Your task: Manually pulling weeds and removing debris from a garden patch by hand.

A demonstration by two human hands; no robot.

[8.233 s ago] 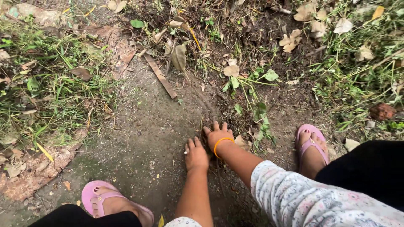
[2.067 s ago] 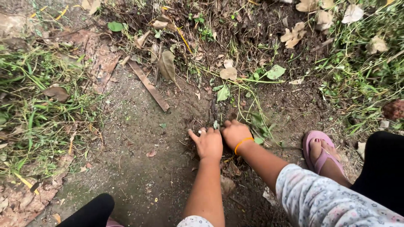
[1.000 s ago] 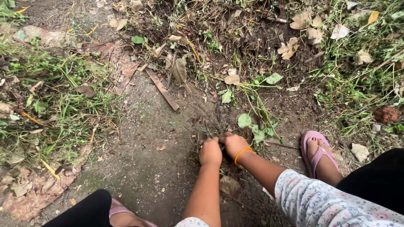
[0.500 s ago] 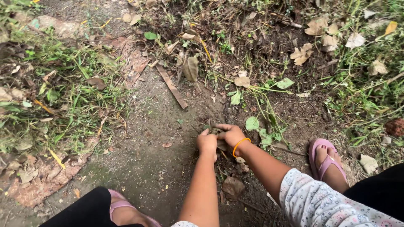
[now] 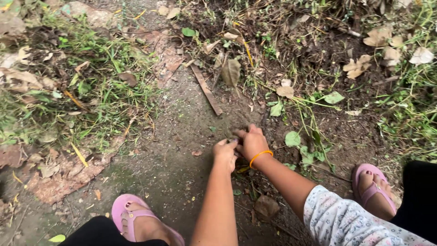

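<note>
Both hands meet low on the dirt path: left hand curled shut, right hand with its orange bangle closed too, pinching a dark clump of roots at the soil between them. Green weeds sprawl just right, a pink sandal sits near the left arm

Bare dirt path left of my hands lies open; weeds and wood strip crowd ahead.
</note>
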